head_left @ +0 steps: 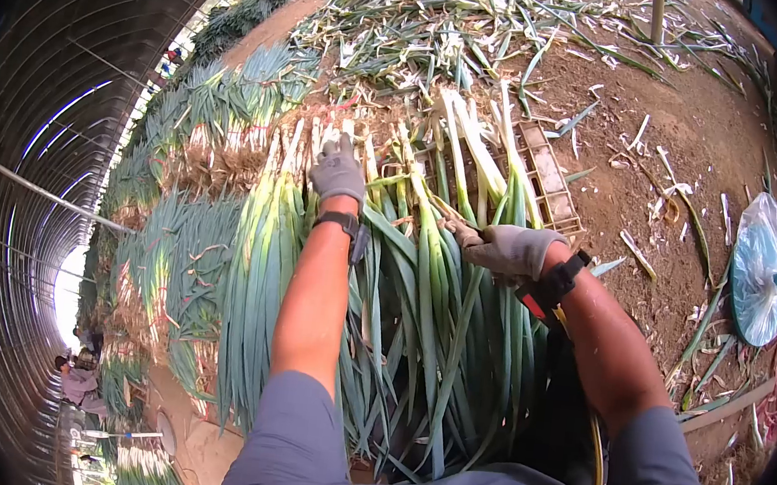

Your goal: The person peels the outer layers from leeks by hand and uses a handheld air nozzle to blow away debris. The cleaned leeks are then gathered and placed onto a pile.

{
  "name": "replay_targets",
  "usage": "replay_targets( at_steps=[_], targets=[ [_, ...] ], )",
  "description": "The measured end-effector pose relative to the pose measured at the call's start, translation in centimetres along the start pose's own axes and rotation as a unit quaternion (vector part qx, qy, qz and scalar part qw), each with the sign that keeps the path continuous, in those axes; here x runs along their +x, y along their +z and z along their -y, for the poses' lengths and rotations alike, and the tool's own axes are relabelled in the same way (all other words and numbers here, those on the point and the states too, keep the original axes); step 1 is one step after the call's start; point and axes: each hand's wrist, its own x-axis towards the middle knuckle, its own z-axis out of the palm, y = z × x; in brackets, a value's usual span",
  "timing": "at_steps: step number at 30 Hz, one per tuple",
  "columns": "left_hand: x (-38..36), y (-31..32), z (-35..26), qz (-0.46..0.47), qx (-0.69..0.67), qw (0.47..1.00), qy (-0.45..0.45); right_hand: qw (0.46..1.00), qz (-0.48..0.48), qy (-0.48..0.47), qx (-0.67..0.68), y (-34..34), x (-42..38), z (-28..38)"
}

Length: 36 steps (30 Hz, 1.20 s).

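Long green onions [264, 258] lie side by side in front of me, their white ends pointing away and their dark green leaves toward my body. My left hand [337, 173], in a grey glove, is closed over the white end of a green onion [347, 127]; its fingers are partly hidden. To the right, my gloved right hand [509, 249] has its fingers pressed together on the stalk of another green onion [423, 199]. Thicker white stalks [479, 148] rest just beyond the right hand.
A slatted plastic crate [549, 179] shows under the stalks. Cut leaves and peelings [430, 29] litter the soil ahead. Bundled green onions [190, 241] line the left side. A clear plastic bag [764, 273] lies right. Another person [82, 385] is at far left.
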Motion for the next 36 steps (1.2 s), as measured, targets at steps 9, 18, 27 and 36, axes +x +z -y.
replay_targets(
  at_steps=[9,18,27,36],
  targets=[
    [-7.1,3.3,-12.1,0.376,-0.218,0.88,-0.193,0.999,-0.028,0.015,0.016,-0.3,1.5,0.9],
    [3.9,-2.0,-1.9,0.357,-0.185,0.913,-0.075,1.0,0.008,0.015,-0.013,0.2,1.4,2.5],
    [-0.9,-2.0,1.5,0.379,-0.329,0.864,-0.036,0.997,-0.032,-0.022,0.067,1.3,1.1,1.9],
    [-8.8,-3.8,-3.9,0.371,-0.262,0.885,-0.095,0.986,-0.093,-0.135,-0.015,5.5,1.9,2.1]
  ],
)
